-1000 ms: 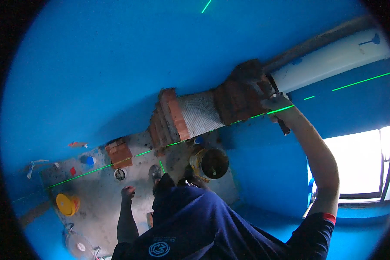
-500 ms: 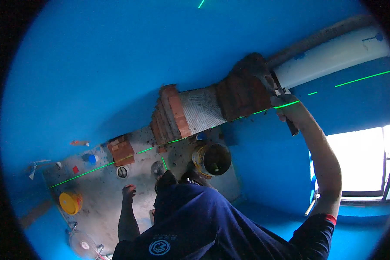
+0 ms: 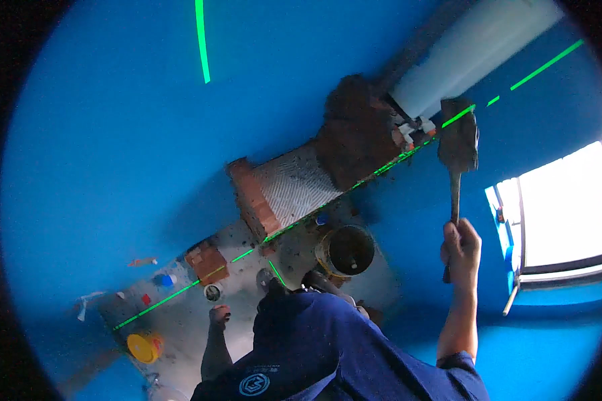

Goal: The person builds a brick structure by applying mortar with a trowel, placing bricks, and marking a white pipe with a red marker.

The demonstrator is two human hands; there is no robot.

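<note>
My right hand [image 3: 461, 250] grips the handle of a trowel [image 3: 459, 137], raised beside the far end of a low brick structure. The trowel's blade is dark, as if coated with mortar. Dark wet mortar [image 3: 361, 137] covers part of the structure's top. Nearer me lies a bare pale surface with fine ridges [image 3: 297, 184], then a row of reddish bricks [image 3: 253, 197]. White and orange pieces [image 3: 415, 134] show at the mortar's far edge. My left hand [image 3: 221, 313] hangs low over the floor with its fingers curled; anything inside them is hidden.
A white pipe-like length [image 3: 471, 57] runs beyond the mortar. On the floor stand a bucket [image 3: 346, 252], a small white tub [image 3: 213, 293], a yellow bucket [image 3: 144, 348] and stacked bricks [image 3: 209, 262]. Green laser lines cross the structure and floor. A bright window [image 3: 568, 207] is at right.
My right hand has drawn the trowel back from the mortar's far end, toward the right, and its blade now shows fully. My left hand stays low. The whole view has tilted.
</note>
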